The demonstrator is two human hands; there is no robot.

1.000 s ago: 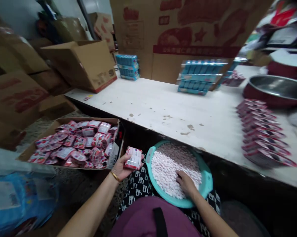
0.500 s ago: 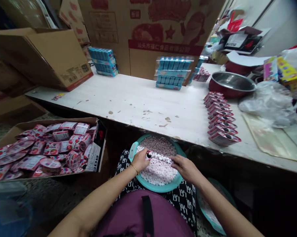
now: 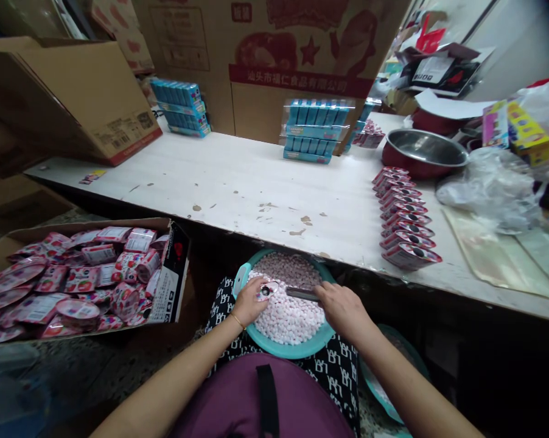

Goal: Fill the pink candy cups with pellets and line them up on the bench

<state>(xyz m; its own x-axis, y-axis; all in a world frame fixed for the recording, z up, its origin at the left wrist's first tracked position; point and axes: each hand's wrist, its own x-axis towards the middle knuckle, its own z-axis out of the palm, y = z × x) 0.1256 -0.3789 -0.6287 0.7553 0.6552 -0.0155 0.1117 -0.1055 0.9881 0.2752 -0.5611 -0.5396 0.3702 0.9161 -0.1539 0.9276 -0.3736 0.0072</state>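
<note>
Here, the left hand (image 3: 248, 302) pinches its fingers around a pack (image 3: 266, 291) over the tub (image 3: 284, 351), maybe to catch spills. The right hand (image 3: 345, 308) grips a tool (image 3: 302, 294).

The white tabletop (image 3: 238, 182) before me is worn in patches. On it I see blue packs (image 3: 311, 134), pink packets (image 3: 405, 219) in a row, a dark red bowl (image 3: 439, 171), an open carton (image 3: 92, 97).

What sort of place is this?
Probably a small packing workshop, maybe for sweets: a teal basin of small pale pieces, an open carton full of pink packets, and similar packets lined up on a white worktop.
</note>
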